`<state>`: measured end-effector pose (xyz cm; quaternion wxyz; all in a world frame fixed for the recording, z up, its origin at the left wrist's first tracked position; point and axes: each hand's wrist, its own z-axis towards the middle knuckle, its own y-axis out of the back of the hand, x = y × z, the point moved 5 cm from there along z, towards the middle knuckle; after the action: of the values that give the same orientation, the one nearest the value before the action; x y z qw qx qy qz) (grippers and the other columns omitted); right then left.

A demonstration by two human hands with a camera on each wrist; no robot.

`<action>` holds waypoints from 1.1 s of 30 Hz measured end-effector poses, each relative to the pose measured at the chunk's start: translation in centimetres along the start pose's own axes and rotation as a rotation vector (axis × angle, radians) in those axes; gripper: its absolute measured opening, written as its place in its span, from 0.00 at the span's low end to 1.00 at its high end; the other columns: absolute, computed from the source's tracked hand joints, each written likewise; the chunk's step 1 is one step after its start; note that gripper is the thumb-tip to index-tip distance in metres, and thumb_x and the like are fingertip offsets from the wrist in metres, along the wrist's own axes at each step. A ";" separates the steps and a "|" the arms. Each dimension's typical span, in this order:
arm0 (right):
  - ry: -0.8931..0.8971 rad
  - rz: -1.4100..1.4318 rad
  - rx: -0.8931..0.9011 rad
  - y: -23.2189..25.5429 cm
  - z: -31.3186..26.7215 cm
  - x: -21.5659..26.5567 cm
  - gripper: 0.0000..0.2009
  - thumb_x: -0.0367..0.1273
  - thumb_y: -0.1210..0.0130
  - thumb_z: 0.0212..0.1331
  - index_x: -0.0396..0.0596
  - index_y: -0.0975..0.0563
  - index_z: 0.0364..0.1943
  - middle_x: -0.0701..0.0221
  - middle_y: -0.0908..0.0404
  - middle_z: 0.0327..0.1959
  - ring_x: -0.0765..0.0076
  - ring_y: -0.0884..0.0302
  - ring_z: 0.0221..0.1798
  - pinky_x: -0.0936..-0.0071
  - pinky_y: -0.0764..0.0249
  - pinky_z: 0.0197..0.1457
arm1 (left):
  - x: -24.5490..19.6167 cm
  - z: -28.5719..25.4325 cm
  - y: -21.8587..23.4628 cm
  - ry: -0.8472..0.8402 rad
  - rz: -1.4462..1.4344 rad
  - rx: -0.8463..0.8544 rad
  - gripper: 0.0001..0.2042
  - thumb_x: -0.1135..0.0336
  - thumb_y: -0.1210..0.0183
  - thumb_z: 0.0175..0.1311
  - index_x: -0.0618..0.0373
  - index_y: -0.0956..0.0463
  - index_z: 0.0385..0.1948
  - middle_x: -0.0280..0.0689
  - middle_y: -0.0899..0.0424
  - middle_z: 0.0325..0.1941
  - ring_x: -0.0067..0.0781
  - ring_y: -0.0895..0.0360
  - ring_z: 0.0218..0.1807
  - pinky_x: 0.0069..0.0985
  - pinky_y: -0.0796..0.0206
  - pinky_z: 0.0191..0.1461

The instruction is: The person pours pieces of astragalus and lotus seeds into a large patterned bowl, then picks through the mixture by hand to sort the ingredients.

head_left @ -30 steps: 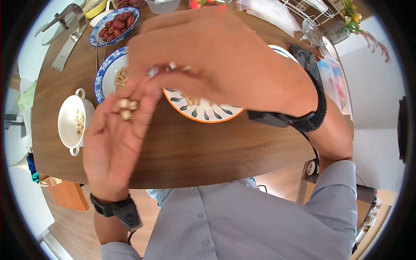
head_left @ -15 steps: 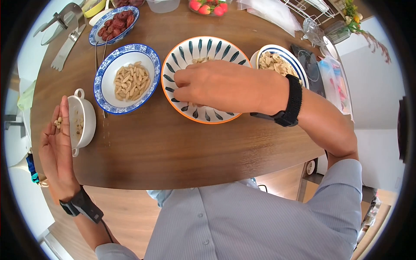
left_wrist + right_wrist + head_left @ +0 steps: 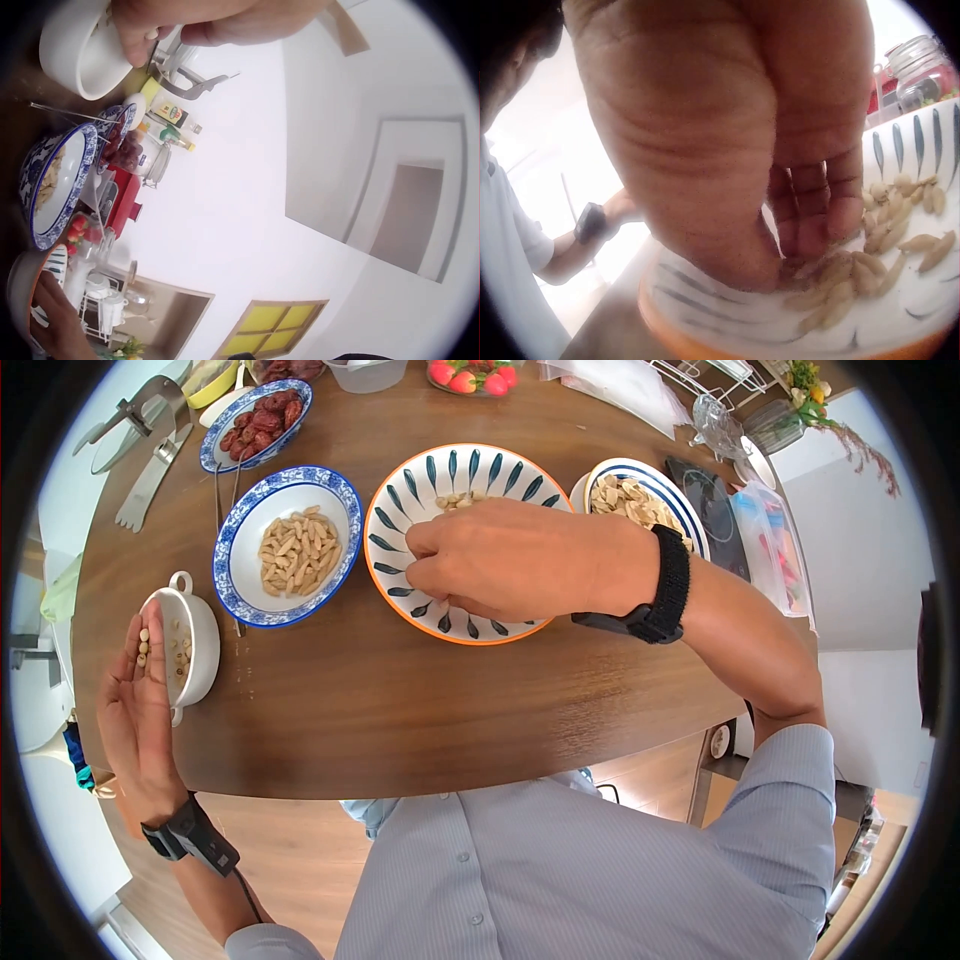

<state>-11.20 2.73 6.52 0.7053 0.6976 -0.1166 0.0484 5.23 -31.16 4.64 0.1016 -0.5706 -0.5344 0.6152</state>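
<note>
In the head view my left hand (image 3: 138, 725) is palm up with straight fingers beside the white two-handled bowl (image 3: 206, 645). Several lotus seeds (image 3: 143, 647) lie on its fingers, and more rest inside that bowl. My right hand (image 3: 510, 560) reaches down into the orange-rimmed bowl (image 3: 398, 520), hiding much of its contents. In the right wrist view, thumb and fingertips come together among pale, slender dried roots (image 3: 866, 277), pinching at them near the bowl's bottom. A few small round pieces (image 3: 901, 181) lie farther back there.
Left of the orange-rimmed bowl stands a blue-patterned bowl (image 3: 235, 565) of slender dried roots. Pale slices (image 3: 630, 500) fill a blue-striped bowl at right. Red dates (image 3: 262, 430) and strawberries (image 3: 465, 380) sit farther back. Metal tongs (image 3: 219, 500) lie beside the blue-patterned bowl.
Both hands were together over the bowls one second ago. The left then moved leftward to the white bowl with the lotus seeds; the right lowered into the orange-rimmed bowl.
</note>
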 end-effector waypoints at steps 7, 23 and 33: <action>-0.009 0.063 0.024 1.5 -0.4 0.0 0.04 0.26 0.40 0.57 0.40 0.19 0.33 0.60 0.20 0.39 0.50 0.17 0.42 0.57 0.21 0.44 | 0.1 -2.2 -2.0 0.015 0.084 -0.095 0.26 0.81 0.61 0.74 0.86 0.54 0.71 0.67 0.51 0.79 0.60 0.51 0.82 0.50 0.53 0.87; -0.214 0.488 -0.152 3.9 -1.7 -2.5 0.03 0.27 0.39 0.63 0.42 0.19 0.36 0.63 0.14 0.30 0.59 0.17 0.31 0.66 0.24 0.36 | 1.1 -3.2 -2.9 0.045 0.165 -0.119 0.28 0.74 0.58 0.77 0.76 0.52 0.75 0.62 0.52 0.82 0.56 0.54 0.84 0.50 0.56 0.87; -0.223 0.615 -0.199 4.0 -3.5 -3.5 0.07 0.27 0.40 0.63 0.42 0.16 0.43 0.64 0.15 0.29 0.67 0.19 0.30 0.69 0.25 0.37 | 6.5 -4.7 -5.8 0.200 0.240 0.184 0.29 0.73 0.54 0.77 0.72 0.50 0.76 0.56 0.45 0.81 0.49 0.45 0.83 0.41 0.47 0.84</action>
<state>-15.13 6.62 9.61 0.7052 0.5585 -0.4020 0.1707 4.09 -21.47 6.31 0.1318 -0.6769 -0.3912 0.6094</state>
